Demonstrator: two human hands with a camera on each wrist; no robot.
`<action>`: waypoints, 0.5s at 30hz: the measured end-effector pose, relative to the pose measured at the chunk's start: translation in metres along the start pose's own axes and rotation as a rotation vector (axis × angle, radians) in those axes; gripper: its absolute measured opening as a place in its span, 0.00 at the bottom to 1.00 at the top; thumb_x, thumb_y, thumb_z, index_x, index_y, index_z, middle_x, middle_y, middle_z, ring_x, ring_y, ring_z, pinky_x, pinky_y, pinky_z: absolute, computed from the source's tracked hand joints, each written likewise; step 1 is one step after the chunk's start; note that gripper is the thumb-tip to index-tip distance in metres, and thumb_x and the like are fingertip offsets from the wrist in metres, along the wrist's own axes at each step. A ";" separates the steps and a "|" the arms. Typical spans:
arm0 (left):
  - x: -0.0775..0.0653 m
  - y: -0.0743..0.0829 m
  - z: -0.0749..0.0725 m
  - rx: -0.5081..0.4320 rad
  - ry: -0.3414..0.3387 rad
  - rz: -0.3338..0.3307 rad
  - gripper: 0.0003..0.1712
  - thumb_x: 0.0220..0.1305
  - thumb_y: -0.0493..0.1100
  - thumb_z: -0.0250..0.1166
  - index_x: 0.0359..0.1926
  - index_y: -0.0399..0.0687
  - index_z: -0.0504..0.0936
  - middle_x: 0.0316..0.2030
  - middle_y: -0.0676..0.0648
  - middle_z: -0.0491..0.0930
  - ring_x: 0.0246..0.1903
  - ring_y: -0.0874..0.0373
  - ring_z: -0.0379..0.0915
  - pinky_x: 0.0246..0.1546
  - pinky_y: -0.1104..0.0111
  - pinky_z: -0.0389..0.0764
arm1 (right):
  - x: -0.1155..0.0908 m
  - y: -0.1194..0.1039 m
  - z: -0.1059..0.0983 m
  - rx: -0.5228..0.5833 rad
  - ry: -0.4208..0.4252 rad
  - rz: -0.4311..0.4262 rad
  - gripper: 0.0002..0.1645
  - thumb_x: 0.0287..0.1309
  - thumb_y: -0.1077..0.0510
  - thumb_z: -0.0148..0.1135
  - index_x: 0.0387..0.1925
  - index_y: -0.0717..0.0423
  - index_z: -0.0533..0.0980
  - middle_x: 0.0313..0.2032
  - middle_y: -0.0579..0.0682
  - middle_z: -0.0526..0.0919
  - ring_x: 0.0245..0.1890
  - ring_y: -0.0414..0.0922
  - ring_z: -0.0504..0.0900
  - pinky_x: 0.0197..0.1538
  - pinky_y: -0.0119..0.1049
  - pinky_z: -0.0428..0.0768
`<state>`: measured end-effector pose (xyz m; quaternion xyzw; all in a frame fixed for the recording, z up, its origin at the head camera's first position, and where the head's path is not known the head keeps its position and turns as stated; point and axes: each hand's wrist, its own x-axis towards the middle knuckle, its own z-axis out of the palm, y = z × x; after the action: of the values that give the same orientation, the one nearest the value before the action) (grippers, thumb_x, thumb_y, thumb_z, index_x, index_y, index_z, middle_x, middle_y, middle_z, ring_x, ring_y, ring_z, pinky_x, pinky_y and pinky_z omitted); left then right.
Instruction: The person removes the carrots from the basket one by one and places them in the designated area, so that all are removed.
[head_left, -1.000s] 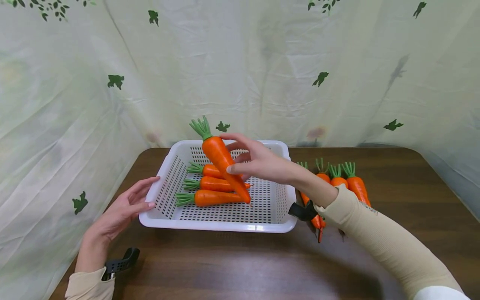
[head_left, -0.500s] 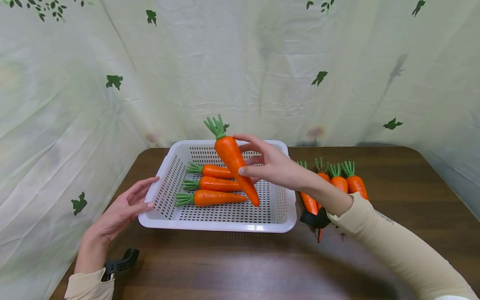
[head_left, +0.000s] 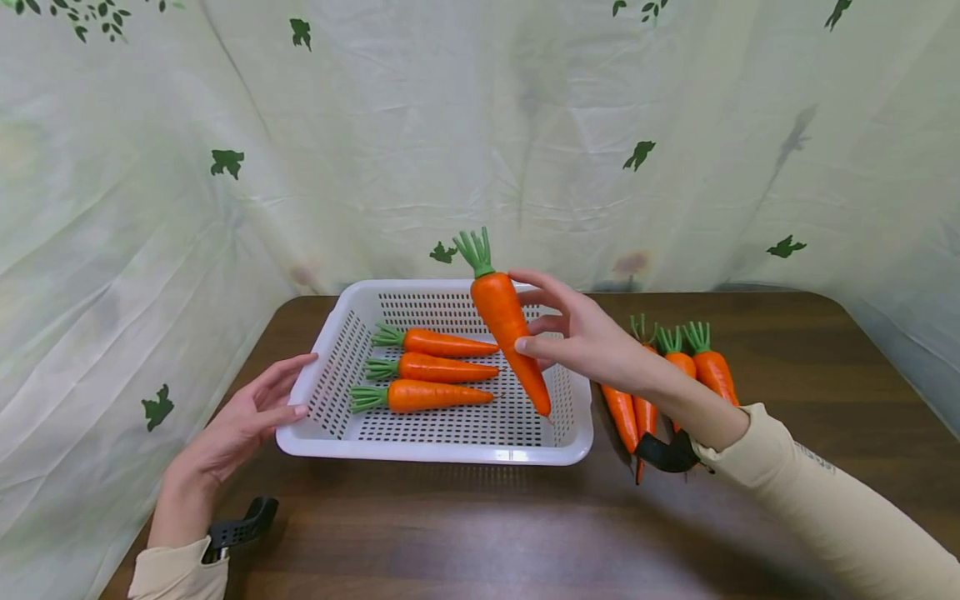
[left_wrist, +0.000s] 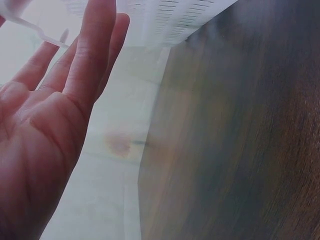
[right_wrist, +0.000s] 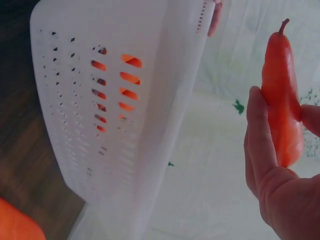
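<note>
My right hand [head_left: 581, 337] pinches an orange carrot [head_left: 501, 312] between thumb and fingers. The carrot hangs tilted over the right half of a white perforated basket [head_left: 435, 452], green top up and away, tip down towards me. In the right wrist view the same carrot [right_wrist: 281, 95] shows above the basket's side wall [right_wrist: 150, 100]. Three carrots lie in a row inside the basket, the nearest carrot [head_left: 427, 396] with its leaves to the left. My left hand [head_left: 236, 425] touches the basket's left rim with fairly straight fingers and thumb; the left wrist view shows its palm [left_wrist: 40, 135].
Several more carrots [head_left: 716, 375] lie on the brown wooden table [head_left: 420, 533] right of the basket, partly hidden under my right forearm. A pale curtain [head_left: 555, 150] with green leaf prints hangs behind and at the left of the table.
My right hand has moved right across the basket with the carrot still pinched, uncovering the three carrots inside. The left hand has stayed at the rim.
</note>
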<state>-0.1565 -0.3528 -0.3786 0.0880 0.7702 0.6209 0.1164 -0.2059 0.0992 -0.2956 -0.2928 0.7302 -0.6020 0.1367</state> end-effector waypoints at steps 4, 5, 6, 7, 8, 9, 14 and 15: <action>0.000 -0.001 0.000 -0.001 0.001 -0.003 0.37 0.70 0.36 0.57 0.75 0.60 0.56 0.69 0.51 0.61 0.58 0.59 0.71 0.49 0.56 0.80 | -0.006 0.004 -0.005 -0.007 0.014 -0.007 0.43 0.63 0.64 0.64 0.73 0.39 0.58 0.64 0.50 0.68 0.49 0.53 0.81 0.40 0.51 0.84; 0.000 -0.002 0.000 0.001 0.001 -0.004 0.37 0.70 0.36 0.57 0.75 0.60 0.56 0.69 0.51 0.61 0.58 0.59 0.71 0.49 0.56 0.80 | -0.008 0.005 -0.006 -0.007 0.017 -0.010 0.43 0.63 0.64 0.64 0.73 0.39 0.58 0.64 0.50 0.68 0.49 0.53 0.81 0.40 0.51 0.84; 0.000 -0.002 0.000 0.002 0.001 -0.005 0.37 0.70 0.36 0.57 0.75 0.60 0.56 0.69 0.51 0.60 0.58 0.59 0.70 0.49 0.55 0.80 | -0.010 0.006 -0.007 -0.012 0.022 -0.013 0.43 0.63 0.63 0.64 0.73 0.39 0.58 0.64 0.51 0.68 0.48 0.53 0.81 0.40 0.51 0.84; 0.000 -0.002 0.000 0.003 0.001 -0.004 0.37 0.70 0.36 0.57 0.75 0.60 0.56 0.69 0.51 0.60 0.58 0.59 0.71 0.49 0.55 0.80 | -0.012 0.007 -0.008 -0.015 0.026 -0.013 0.43 0.63 0.63 0.64 0.73 0.39 0.58 0.64 0.51 0.68 0.48 0.53 0.81 0.40 0.51 0.84; 0.000 -0.002 0.000 0.009 0.002 -0.003 0.37 0.70 0.37 0.57 0.75 0.61 0.56 0.70 0.51 0.60 0.58 0.59 0.71 0.49 0.56 0.80 | -0.014 0.008 -0.009 -0.015 0.030 -0.013 0.43 0.63 0.63 0.64 0.73 0.39 0.58 0.63 0.51 0.68 0.48 0.53 0.81 0.40 0.51 0.84; 0.000 -0.002 0.000 0.011 0.004 -0.002 0.37 0.70 0.37 0.58 0.75 0.61 0.56 0.70 0.51 0.60 0.58 0.59 0.71 0.49 0.56 0.80 | -0.017 0.008 -0.010 -0.016 0.034 -0.011 0.43 0.63 0.64 0.64 0.73 0.39 0.58 0.64 0.51 0.68 0.48 0.53 0.81 0.40 0.51 0.84; 0.000 -0.002 0.000 0.013 0.010 -0.001 0.38 0.69 0.36 0.58 0.75 0.60 0.56 0.70 0.50 0.60 0.58 0.60 0.71 0.49 0.57 0.80 | -0.025 0.014 -0.015 -0.020 0.062 -0.008 0.43 0.62 0.64 0.64 0.73 0.40 0.57 0.65 0.52 0.67 0.49 0.53 0.82 0.40 0.51 0.84; 0.000 -0.002 0.000 0.010 0.011 -0.001 0.38 0.69 0.36 0.58 0.75 0.60 0.56 0.70 0.50 0.60 0.58 0.60 0.71 0.49 0.57 0.80 | -0.027 0.015 -0.017 -0.027 0.073 -0.010 0.43 0.62 0.64 0.64 0.73 0.40 0.58 0.65 0.52 0.67 0.49 0.53 0.81 0.40 0.51 0.84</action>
<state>-0.1570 -0.3534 -0.3804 0.0845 0.7739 0.6176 0.1121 -0.1976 0.1300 -0.3103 -0.2761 0.7412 -0.6031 0.1034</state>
